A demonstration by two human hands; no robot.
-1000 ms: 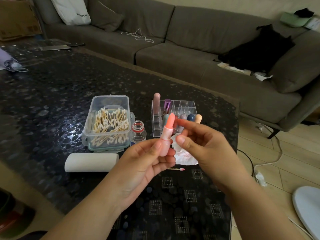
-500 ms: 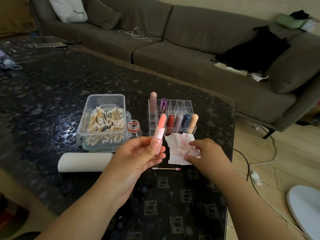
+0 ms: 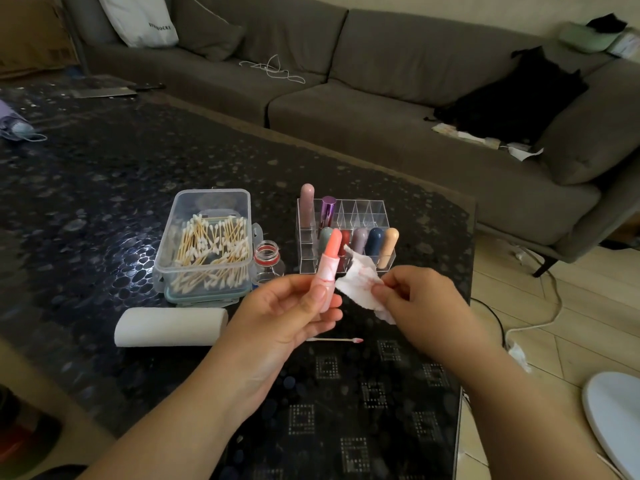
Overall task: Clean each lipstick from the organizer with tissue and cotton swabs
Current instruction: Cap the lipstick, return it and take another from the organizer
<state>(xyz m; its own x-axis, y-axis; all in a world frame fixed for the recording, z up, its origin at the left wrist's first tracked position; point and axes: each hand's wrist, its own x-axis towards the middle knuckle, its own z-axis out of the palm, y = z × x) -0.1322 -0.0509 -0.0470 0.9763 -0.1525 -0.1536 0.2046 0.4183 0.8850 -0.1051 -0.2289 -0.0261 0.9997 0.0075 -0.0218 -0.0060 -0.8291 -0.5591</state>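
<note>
Now the left hand (image 3: 287,313) holds a pink lipstick (image 3: 327,268) straight up, and the right hand (image 3: 419,303) pinches a stained tissue (image 3: 360,285) just beside it, above the counter (image 3: 104,188).

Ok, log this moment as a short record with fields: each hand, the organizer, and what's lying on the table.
left hand: grips the uncapped coral-pink lipstick upright
right hand: pinches a red-stained white tissue beside the lipstick
clear acrylic organizer: holds several lipsticks; some back compartments empty
dark patterned table: clear plastic box of cotton swabs, white tissue roll, one used pink-tipped cotton swab
</note>
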